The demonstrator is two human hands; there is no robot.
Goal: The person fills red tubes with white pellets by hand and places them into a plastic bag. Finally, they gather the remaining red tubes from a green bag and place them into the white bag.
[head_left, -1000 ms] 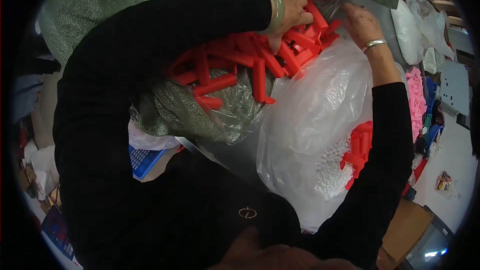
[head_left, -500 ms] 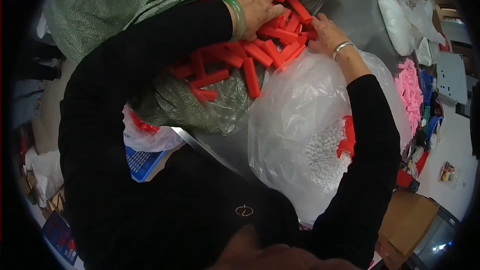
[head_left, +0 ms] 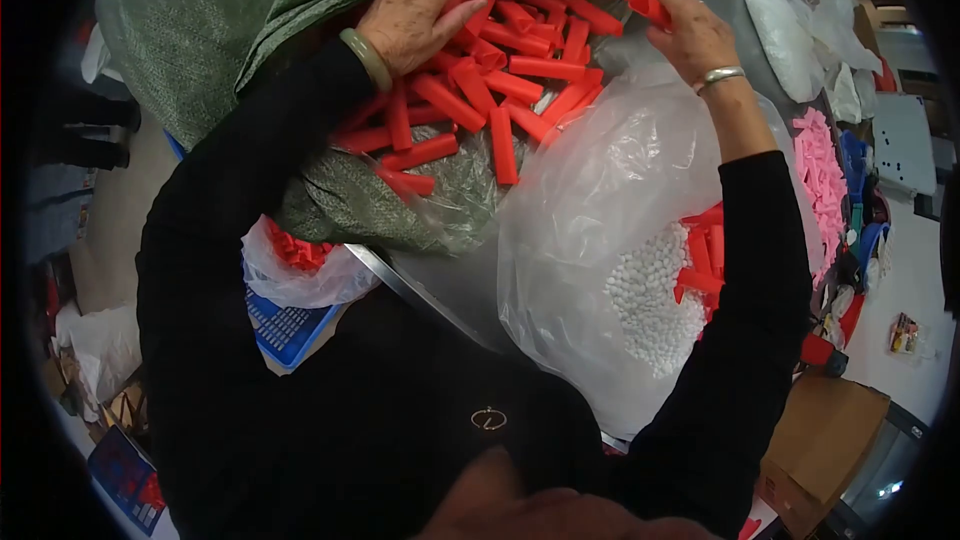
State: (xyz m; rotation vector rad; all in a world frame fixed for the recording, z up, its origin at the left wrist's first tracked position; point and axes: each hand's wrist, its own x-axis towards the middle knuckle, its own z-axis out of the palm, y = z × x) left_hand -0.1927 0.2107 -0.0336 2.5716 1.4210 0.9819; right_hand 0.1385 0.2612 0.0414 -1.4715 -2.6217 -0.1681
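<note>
A heap of red plastic tube pieces (head_left: 520,38) spills from the mouth of a green woven sack (head_left: 190,30). My left hand (head_left: 412,18) rests at the sack's edge on the heap's left side, thumb apart from the fingers, with no piece visibly gripped. To the right of the heap, my right hand (head_left: 697,42) pinches one red tube piece (head_left: 646,3) between thumb and fingers, its hollow end showing. Below that hand lies a clear plastic bag (head_left: 570,230) with small white pellets (head_left: 650,305) and several red pieces (head_left: 703,258) in it.
A metal tabletop (head_left: 440,285) lies under the sack and bag. Pink pieces (head_left: 818,190) are piled at the right, near a white bag (head_left: 782,40). At lower left, a blue basket (head_left: 285,325) sits by a bag of red bits (head_left: 300,250). A cardboard box (head_left: 825,435) stands lower right.
My left hand has moved left across the heap to the sack's edge. My right hand has moved up and right, away from the heap, with a red tube piece in it.
</note>
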